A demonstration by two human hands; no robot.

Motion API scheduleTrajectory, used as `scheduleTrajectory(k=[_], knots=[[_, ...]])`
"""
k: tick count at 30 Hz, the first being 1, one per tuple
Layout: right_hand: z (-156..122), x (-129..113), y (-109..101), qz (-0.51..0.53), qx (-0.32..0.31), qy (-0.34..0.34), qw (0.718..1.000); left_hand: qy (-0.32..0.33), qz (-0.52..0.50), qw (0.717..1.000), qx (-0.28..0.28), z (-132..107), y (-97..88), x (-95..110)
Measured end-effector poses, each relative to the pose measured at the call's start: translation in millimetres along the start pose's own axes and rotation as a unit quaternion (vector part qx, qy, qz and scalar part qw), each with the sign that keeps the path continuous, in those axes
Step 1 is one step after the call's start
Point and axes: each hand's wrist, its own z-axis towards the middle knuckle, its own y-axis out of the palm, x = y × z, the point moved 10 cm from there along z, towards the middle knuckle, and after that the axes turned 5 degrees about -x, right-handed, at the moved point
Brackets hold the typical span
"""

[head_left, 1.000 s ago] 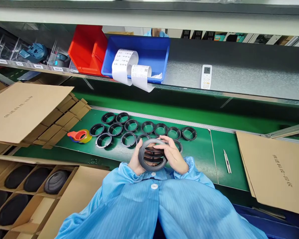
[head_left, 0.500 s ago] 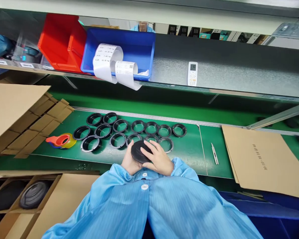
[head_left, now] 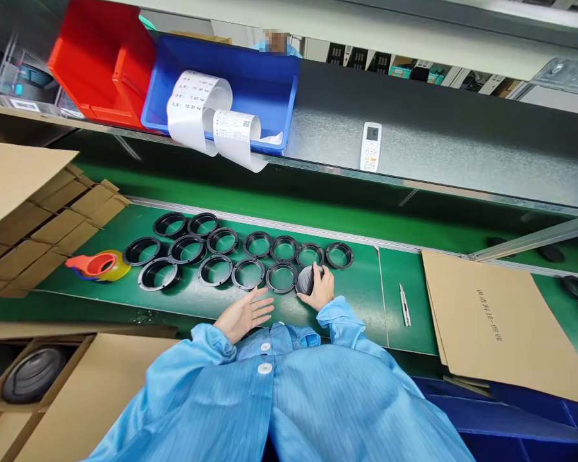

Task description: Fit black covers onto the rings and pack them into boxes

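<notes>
My right hand (head_left: 322, 289) grips a round black disc (head_left: 306, 280) by its edge, over the right end of the front row of rings. The disc is tilted and covers the spot beneath it. Palm up and fingers spread, my left hand (head_left: 245, 314) holds nothing, just in front of the rings. Several black flanged rings (head_left: 215, 270) lie in loose rows on the green bench top (head_left: 351, 308). The nearest ring to the disc (head_left: 282, 278) sits just to its left.
Left are a tape roll with an orange holder (head_left: 101, 264) and cardboard dividers (head_left: 62, 224). An open carton (head_left: 91, 385) at lower left holds black discs. Right lie a utility knife (head_left: 404, 305) and cardboard sheets (head_left: 501, 314). A shelf above carries red and blue bins (head_left: 270, 90) and a remote (head_left: 370, 147).
My right hand has carried the disc forward and right to the ring rows. My left hand has let go of it and opened. The view has shifted slightly.
</notes>
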Motion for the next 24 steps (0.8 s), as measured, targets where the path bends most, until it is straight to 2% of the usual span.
scheduleTrajectory(k=[4,8,13,16,18,21,23,24], knots=[[5.7,16.3,31.1,-0.036,-0.025,-0.007,0.999,-0.02,-0.029,0.999,0.029,-3.7,-29.5,-15.3],[-11.5,25.9,42.7,-0.061,-0.03,0.011,0.998,-0.024,-0.045,0.997,0.049,-11.2,-50.0,-21.9],[-31.6,16.7,27.4,-0.11,-0.004,-0.023,0.994,-0.02,-0.067,0.994,0.083,-21.7,-73.2,-23.9],[-25.5,10.2,17.4,-0.104,0.026,-0.027,0.994,-0.023,-0.076,0.993,0.086,-20.7,-83.4,-24.7],[-19.7,9.4,19.1,-0.105,0.014,-0.017,0.994,-0.021,-0.074,0.994,0.078,-17.8,-87.6,-24.2],[-31.0,4.2,21.0,-0.124,-0.005,-0.026,0.992,0.008,-0.057,0.997,0.045,-19.9,-85.0,-24.8],[-52.7,1.5,17.4,-0.124,0.014,-0.055,0.991,0.056,-0.026,0.998,0.022,-26.4,-78.7,-26.7],[-62.2,3.5,16.0,-0.113,0.027,-0.071,0.991,0.076,-0.023,0.996,0.029,-29.3,-79.5,-29.7]])
